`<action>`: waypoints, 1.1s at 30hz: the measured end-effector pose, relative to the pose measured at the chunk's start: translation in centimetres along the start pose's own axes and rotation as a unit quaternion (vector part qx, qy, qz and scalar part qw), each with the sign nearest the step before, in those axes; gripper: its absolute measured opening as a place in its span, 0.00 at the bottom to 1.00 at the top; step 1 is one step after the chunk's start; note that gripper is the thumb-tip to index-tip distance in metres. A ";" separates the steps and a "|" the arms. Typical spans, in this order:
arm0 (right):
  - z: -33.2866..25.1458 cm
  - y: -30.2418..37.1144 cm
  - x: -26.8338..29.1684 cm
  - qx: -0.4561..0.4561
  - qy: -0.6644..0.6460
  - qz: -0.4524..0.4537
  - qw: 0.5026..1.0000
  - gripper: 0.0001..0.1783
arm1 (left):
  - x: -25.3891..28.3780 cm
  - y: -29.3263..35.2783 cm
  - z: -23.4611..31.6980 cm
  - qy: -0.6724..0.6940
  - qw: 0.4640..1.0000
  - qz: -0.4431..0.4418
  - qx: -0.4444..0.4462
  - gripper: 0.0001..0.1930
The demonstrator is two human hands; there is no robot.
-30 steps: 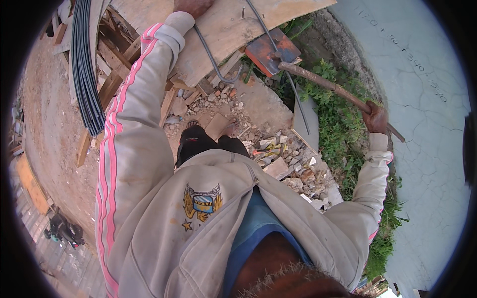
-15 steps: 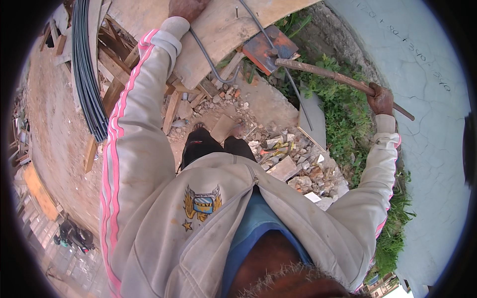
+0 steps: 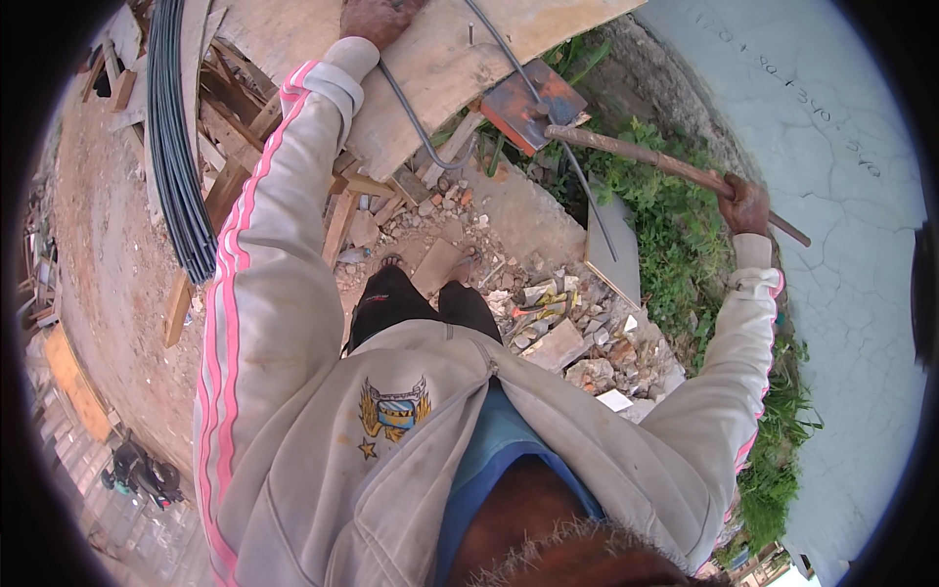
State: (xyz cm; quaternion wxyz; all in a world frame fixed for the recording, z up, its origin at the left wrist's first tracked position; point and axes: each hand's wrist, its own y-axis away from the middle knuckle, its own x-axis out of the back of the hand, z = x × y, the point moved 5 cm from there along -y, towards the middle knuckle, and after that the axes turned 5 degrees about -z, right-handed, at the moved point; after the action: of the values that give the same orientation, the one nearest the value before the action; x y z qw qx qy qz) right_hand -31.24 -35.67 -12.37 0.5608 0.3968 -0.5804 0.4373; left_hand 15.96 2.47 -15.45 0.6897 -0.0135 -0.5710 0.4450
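At the top edge my left hand (image 3: 380, 22) is closed, with a bent steel bar (image 3: 409, 115) coming out from beneath it; its fingers are partly cut off by the frame. The bar's near end curls into a hook. My right hand (image 3: 745, 205) wraps round a rusty iron lever (image 3: 650, 155), close to its outer end. The lever's head meets a worn orange and grey metal plate (image 3: 523, 115) fixed at the board's edge. Across this plate runs a straight steel length (image 3: 595, 205), sticking out past it; whether it joins the hooked bar is out of frame.
A wooden board (image 3: 440, 73) forms the work surface, with an upright nail. Left of it lie a bundle of dark steel rods (image 3: 174, 147) and scrap timber (image 3: 230, 186). Broken rubble (image 3: 592, 352) covers the ground by my feet. Green weeds (image 3: 675, 215) grow along a pale wall (image 3: 841, 293).
The whole view has shifted slightly. Both hands keep their holds, and the lever and plate stay together with hardly any visible movement.
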 end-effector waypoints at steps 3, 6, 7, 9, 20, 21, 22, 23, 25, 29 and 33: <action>0.3 0.4 -0.4 -0.031 0.024 -0.016 0.999 0.22 | 0.3 0.0 0.5 0.016 1.000 0.000 0.007 0.11; 0.2 0.6 -0.8 -0.043 -0.005 -0.039 0.998 0.22 | 0.5 0.0 0.5 0.015 1.000 -0.003 0.002 0.11; 0.0 0.5 -0.7 -0.040 -0.007 -0.035 0.999 0.22 | 0.5 0.0 0.5 0.010 1.000 -0.005 -0.002 0.11; -0.3 0.6 -0.5 -0.036 -0.010 -0.028 0.999 0.23 | 0.7 0.0 0.8 0.011 1.000 -0.007 0.000 0.10; 0.0 0.7 -0.2 -0.042 0.008 -0.016 0.999 0.24 | 0.7 -0.1 0.9 0.020 1.000 -0.011 0.000 0.10; 0.0 0.7 -0.1 -0.046 0.007 -0.018 0.999 0.25 | 0.9 0.0 1.3 0.023 1.000 -0.010 0.005 0.10; 0.0 0.8 0.0 -0.051 0.007 -0.024 0.998 0.24 | 1.0 0.0 1.5 0.025 1.000 -0.008 0.011 0.10; -0.2 0.7 0.1 -0.054 0.008 -0.029 0.998 0.24 | 1.0 0.0 1.4 0.021 1.000 -0.003 0.006 0.10; -0.4 0.6 0.4 -0.050 0.007 -0.025 0.998 0.24 | 0.8 0.0 1.1 0.013 1.000 0.009 -0.004 0.10; -0.8 0.1 0.9 -0.026 0.008 -0.015 1.000 0.24 | -1.1 0.0 -1.2 0.295 0.955 -0.035 0.005 0.09; -0.6 -0.1 0.8 -0.043 0.021 -0.042 0.998 0.23 | -1.6 0.2 -1.3 0.293 0.955 -0.029 -0.035 0.12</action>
State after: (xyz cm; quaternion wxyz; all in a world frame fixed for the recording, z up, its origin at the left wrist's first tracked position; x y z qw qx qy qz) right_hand -31.00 -35.10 -11.54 0.6076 0.3870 -0.5696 0.3957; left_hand 16.91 2.27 -17.23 0.8385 -0.1503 -0.3592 0.3810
